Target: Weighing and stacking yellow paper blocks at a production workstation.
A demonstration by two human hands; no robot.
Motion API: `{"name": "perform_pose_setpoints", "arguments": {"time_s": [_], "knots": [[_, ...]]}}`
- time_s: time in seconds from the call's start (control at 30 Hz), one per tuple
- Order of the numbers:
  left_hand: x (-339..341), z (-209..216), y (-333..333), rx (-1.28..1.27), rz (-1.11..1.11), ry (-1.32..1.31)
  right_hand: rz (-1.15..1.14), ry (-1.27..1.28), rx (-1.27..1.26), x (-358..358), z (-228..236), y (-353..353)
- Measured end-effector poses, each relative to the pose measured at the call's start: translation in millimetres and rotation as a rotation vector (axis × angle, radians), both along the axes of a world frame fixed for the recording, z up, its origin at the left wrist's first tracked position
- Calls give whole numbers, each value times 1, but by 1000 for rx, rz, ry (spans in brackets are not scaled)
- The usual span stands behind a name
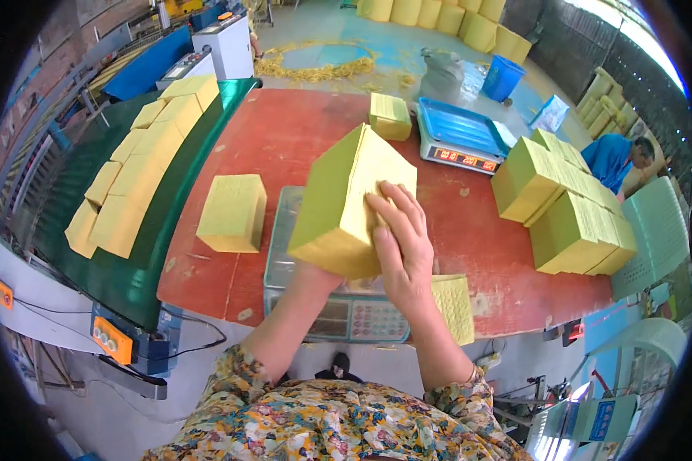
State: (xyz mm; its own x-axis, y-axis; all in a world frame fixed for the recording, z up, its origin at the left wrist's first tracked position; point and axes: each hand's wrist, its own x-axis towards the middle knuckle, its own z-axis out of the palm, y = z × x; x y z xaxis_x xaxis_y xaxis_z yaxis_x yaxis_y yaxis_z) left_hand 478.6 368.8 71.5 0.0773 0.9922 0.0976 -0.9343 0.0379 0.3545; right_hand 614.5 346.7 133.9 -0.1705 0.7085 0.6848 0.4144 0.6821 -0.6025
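Observation:
A thick block of yellow paper sheets (331,192) is held tilted in both my hands, above a scale. My right hand (404,250) lies against its right face, with the fingers bent over the paper. Underneath, my left hand (320,276) supports the block; its fingers are hidden behind the paper. Below sits the scale (361,321) with a glassy platform and a keypad, partly covered by the block and my arms. To its left stands a smaller yellow paper stack (233,215). A thin pile of textured yellow sheets (454,309) lies by my right forearm.
Yellow paper blocks (150,146) line a green conveyor belt (58,215) at left. A second scale with a blue tray (461,127) stands beyond, beside another paper stack (390,117). Several blocks (565,207) crowd the right of the red table (469,230). A person in blue (609,163) bends behind them.

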Motion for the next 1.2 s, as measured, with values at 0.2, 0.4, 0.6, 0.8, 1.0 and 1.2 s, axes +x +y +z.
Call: {"name": "perform_pose_setpoints", "arguments": {"time_s": [0.2, 0.4, 0.6, 0.8, 1.0, 1.2], "knots": [[35, -33, 23, -317, 26, 3, -18, -46, -230, 25, -14, 52], [-28, -23, -71, -555, -268, 79, -38, -279, -89, 16, -34, 35], [-72, 37, -91, 113, 316, 1491, -88, -690, -46, -4, 7, 30], [-54, 24, -36, 859, 545, 1936, 14, -675, 141, -35, -18, 117], [-112, 20, -23, 878, 615, 1807, -144, -684, 170, -77, 2, 102], [-230, -37, 92, 370, 749, 2375, -14, -315, 7, -145, 6, 6]]}}
